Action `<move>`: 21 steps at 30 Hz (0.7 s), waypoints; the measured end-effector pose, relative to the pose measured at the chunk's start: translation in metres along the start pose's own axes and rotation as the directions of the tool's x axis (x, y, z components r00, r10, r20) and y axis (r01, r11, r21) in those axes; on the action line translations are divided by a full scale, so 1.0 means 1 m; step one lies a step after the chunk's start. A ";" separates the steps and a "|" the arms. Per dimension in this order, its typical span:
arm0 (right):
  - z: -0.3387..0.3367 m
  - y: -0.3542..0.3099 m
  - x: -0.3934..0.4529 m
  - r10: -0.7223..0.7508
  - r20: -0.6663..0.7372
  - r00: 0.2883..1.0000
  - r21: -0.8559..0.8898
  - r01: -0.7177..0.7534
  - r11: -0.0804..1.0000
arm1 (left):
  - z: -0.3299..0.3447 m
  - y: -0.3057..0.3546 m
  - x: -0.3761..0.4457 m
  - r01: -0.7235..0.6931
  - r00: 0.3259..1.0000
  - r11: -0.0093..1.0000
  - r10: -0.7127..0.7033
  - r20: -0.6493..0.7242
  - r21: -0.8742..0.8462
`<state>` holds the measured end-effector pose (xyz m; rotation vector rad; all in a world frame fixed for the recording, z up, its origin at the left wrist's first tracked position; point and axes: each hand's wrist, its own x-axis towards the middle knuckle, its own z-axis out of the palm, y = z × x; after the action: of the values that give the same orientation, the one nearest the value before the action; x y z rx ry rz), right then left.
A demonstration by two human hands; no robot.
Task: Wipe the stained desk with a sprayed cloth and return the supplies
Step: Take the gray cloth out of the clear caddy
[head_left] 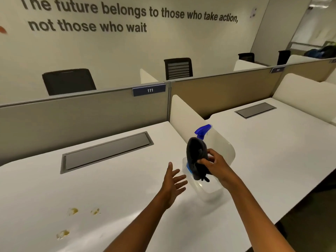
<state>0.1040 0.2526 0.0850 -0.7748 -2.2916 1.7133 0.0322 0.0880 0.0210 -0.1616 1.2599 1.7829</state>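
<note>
The cloth point(197, 159), dark, soft and limp, hangs pinched in the right hand point(215, 165) above a clear bin point(209, 190) holding the spray bottle point(202, 130). It looks light; a bunched grip suits it. The left hand point(173, 184) hovers near, fingers apart. Stains point(72, 211) dot the near-left worktop point(109, 188).
</note>
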 end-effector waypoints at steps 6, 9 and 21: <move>0.031 -0.017 -0.034 -0.051 0.260 0.964 0.524 -0.097 0.846 | -0.026 0.013 -0.019 0.009 0.992 0.974 0.020 0.128 -0.227; 0.049 -0.015 -0.046 0.072 0.377 0.923 0.713 -0.339 0.614 | -0.041 0.018 -0.027 -0.008 0.986 0.948 0.061 0.155 -0.319; 0.110 0.040 -0.055 0.163 0.557 0.815 0.678 -0.559 0.478 | -0.085 0.000 -0.046 -0.059 0.990 0.859 0.117 0.082 -0.509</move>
<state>0.1144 0.1405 0.0208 -0.7343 -1.1290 3.0481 0.0266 -0.0080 0.0075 -0.3010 0.7034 2.1446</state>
